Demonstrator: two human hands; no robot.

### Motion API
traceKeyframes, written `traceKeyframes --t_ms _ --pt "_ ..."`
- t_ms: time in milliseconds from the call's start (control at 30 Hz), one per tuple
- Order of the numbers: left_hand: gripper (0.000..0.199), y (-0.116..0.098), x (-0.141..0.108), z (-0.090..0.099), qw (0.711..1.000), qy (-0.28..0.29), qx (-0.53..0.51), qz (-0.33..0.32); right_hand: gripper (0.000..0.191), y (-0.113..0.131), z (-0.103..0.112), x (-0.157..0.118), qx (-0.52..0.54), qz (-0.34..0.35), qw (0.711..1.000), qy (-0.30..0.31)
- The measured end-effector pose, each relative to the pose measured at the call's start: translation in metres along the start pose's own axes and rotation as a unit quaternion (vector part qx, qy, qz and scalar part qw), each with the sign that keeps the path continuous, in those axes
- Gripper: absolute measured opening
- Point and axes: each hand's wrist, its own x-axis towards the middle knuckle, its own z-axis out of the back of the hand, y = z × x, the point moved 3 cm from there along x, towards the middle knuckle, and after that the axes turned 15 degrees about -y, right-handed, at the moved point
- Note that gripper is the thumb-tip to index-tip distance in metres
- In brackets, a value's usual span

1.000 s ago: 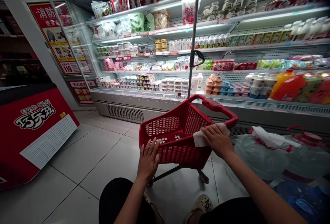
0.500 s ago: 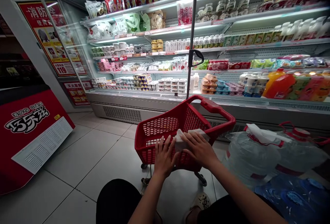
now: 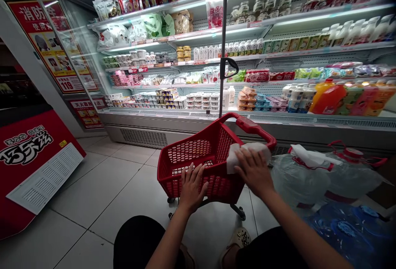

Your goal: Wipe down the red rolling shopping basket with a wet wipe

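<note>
In front of my knees stands a small red plastic shopping cart (image 3: 168,183) with perforated walls; no goods show in its basket. My left hand (image 3: 192,188) rests on the cart's near side, fingers spread over the rim. Under my right hand (image 3: 255,174) is a crumpled white cloth or wipe (image 3: 232,159), pressed along the rim close to the red handle (image 3: 253,126). The palm and fingers partly cover the cloth, and whether it is paper or fabric cannot be told.
A lit refrigerated shelf unit (image 3: 139,118) with yogurts, drinks and bags runs behind the cart. At right are large clear water bottles (image 3: 300,178) and blue bottles (image 3: 343,227). A red chest cabinet (image 3: 40,194) stands left on the tiled floor (image 3: 102,190).
My right hand has slid the white cloth rightward along the rim, toward the handle end. The left hand stays on the near side, now apart from the cloth. The view has shifted slightly.
</note>
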Motion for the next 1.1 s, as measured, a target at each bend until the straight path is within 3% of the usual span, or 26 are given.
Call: traceKeyframes --t_ms 100,167,233,367,467,567,900,1000,1100 --pt "0.061 0.006 0.001 0.003 1.000 0.010 -0.013 0.001 0.068 0.028 -0.004 -0.004 0.038 0.045 0.998 0.035" --pt "0.059 0.011 0.002 0.004 1.000 0.015 -0.023 0.006 0.066 0.021 -0.002 -0.002 0.051 0.075 0.995 0.045" --pt "0.058 0.015 0.002 0.005 0.999 0.020 -0.036 0.013 0.063 -0.005 0.004 0.003 0.047 0.082 0.995 0.041" --pt "0.057 0.020 0.004 0.007 0.998 0.022 -0.053 0.021 0.056 -0.073 0.015 0.015 0.001 0.012 1.000 -0.013" --pt "0.057 0.020 0.005 0.006 0.999 0.008 -0.046 0.021 0.053 -0.088 0.017 0.017 -0.013 -0.018 0.999 -0.033" --pt "0.058 0.018 0.005 0.004 0.999 -0.015 -0.028 0.024 0.058 -0.063 0.010 0.011 -0.014 -0.013 0.999 -0.030" --pt "0.064 0.000 0.005 0.004 1.000 -0.012 0.010 0.005 0.073 0.066 -0.035 0.003 0.076 0.039 0.995 0.048" --pt "0.065 -0.008 0.007 0.003 0.999 -0.013 0.031 -0.009 0.070 0.087 -0.044 0.000 0.093 0.053 0.992 0.059" --pt "0.066 -0.005 0.006 0.006 0.999 -0.005 0.031 -0.025 0.062 0.084 -0.042 -0.001 0.104 0.077 0.989 0.069"
